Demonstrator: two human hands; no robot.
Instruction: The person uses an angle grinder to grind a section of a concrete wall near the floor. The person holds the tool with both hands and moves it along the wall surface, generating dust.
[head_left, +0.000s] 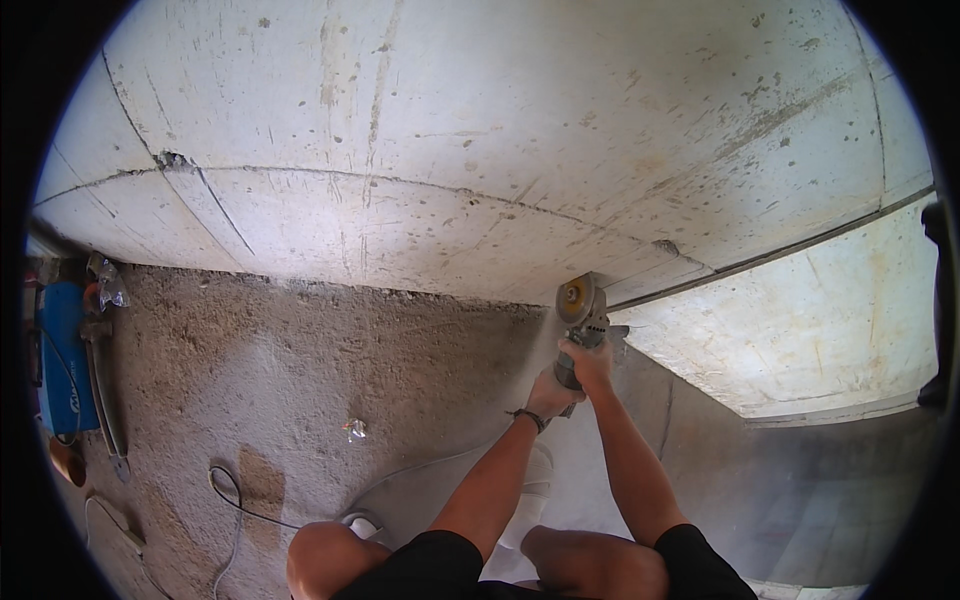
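An angle grinder [566, 372] is held in both hands at the foot of the concrete wall [430, 110]. My left hand [549, 394], with a dark band at the wrist, is closed around its rear end. Further forward, my right hand [591, 364] wraps the body behind the head. The yellow-centred disc [575, 297] meets the wall's lower edge, near the corner joint. Pale dust hangs beside the disc and blurs the floor there. Whether the disc is spinning I cannot tell.
Rough dusty ground [290, 370] runs along the wall. At the far left lie a blue case [66, 355] and a long-handled tool [103, 390]. A cable [238, 510] loops across the ground at lower left. A crumpled scrap [355, 429] lies mid-floor. A second pale wall [790, 320] stands at right.
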